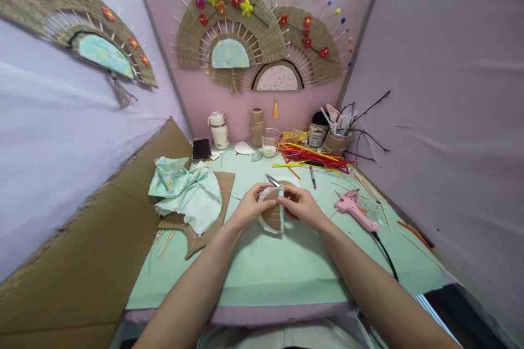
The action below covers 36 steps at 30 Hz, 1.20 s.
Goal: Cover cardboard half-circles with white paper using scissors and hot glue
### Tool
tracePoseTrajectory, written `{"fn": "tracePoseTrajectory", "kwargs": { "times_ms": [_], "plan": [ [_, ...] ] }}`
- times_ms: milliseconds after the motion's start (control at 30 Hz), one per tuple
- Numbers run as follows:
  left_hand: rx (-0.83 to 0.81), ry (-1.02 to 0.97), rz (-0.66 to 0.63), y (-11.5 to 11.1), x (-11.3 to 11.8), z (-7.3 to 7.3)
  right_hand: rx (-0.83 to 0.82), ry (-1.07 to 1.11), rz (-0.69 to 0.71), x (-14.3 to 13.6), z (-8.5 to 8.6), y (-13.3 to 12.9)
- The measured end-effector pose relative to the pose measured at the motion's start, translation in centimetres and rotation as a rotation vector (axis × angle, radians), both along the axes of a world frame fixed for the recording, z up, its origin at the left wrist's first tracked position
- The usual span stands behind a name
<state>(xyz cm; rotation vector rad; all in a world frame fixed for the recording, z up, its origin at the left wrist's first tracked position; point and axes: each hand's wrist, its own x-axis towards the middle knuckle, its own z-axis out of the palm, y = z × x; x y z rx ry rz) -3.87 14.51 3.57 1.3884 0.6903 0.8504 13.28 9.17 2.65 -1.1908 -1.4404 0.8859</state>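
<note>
Both of my hands hold a small half-round piece of cardboard (272,215) upright over the middle of the table, its edges wrapped in pale fabric. My left hand (252,205) pinches its curved left side. On the straight right edge, the thumb and fingers of my right hand (302,206) press the folded fabric strip. Just behind lie scissors (273,180), blades pointing to the upper left; a red handle shows partly under my right hand. A crumpled pale green floral cloth (188,191) rests on a cut cardboard sheet (227,188) to the left.
A pink glue gun (356,211) with a black cable lies at the right. Red and yellow pipe cleaners (315,157), a clear cup (270,144), a twine spool (257,126) and a white jar (219,132) stand along the back. A tall cardboard panel (94,229) borders the left.
</note>
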Motion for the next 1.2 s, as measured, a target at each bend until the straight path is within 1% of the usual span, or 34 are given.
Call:
{"fn": "tracePoseTrajectory", "kwargs": {
  "times_ms": [100, 200, 400, 500, 700, 833, 967, 1200],
  "plan": [
    [0.024, 0.014, -0.002, -0.12, 0.04, 0.1, 0.061, 0.015, -0.056, 0.0, -0.51, 0.21],
    [0.039, 0.032, -0.009, -0.22, 0.0, 0.25, 0.157, 0.015, -0.076, -0.03, -0.72, 0.28],
    [0.074, 0.032, -0.006, -0.29, -0.12, 0.32, 0.281, -0.076, -0.087, -0.22, -0.3, -0.05],
    [0.119, 0.025, -0.015, -0.27, -0.19, 0.33, 0.296, -0.074, -0.077, -0.24, -0.09, -0.16],
    [0.215, 0.023, -0.009, -0.19, -0.23, 0.04, 0.24, 0.004, -0.055, -0.21, 0.03, -0.25],
    [0.285, 0.004, 0.004, -0.16, -0.18, -0.21, 0.241, 0.027, -0.059, -0.23, 0.07, -0.31],
    [0.329, -0.001, 0.029, -0.2, -0.13, -0.11, 0.285, 0.038, -0.07, -0.29, -0.01, -0.34],
    [0.365, -0.007, 0.041, -0.31, -0.12, 0.11, 0.386, -0.038, -0.099, -0.21, -0.05, -0.39]
  ]
}}
